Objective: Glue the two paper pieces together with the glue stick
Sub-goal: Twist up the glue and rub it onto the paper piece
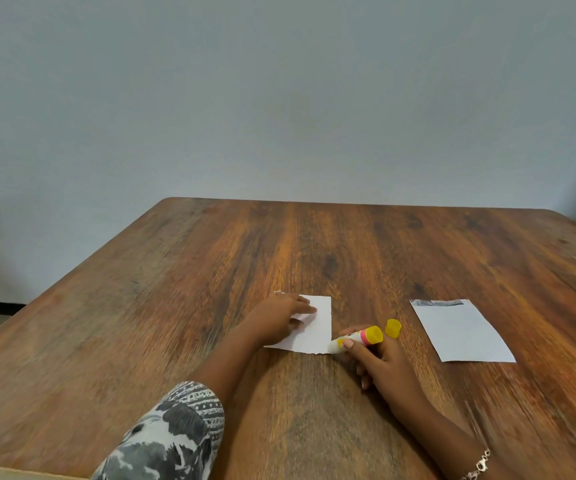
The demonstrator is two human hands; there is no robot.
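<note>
A small white paper piece (316,332) with a torn lower edge lies in the middle of the wooden table (279,244). My left hand (276,320) rests flat on its left part. My right hand (383,362) grips a glue stick (357,338), yellow and pink, lying nearly level with its uncapped white tip at the paper's lower right corner. The yellow cap (393,328) stands on the table just beyond my right hand. A second, larger white paper piece (461,332) with a dark strip along its far edge lies flat to the right.
The table's far edge meets a plain grey wall. The left edge runs diagonally down toward me. A patterned sleeve (172,438) covers my left upper arm, and a bracelet (478,465) sits on my right wrist.
</note>
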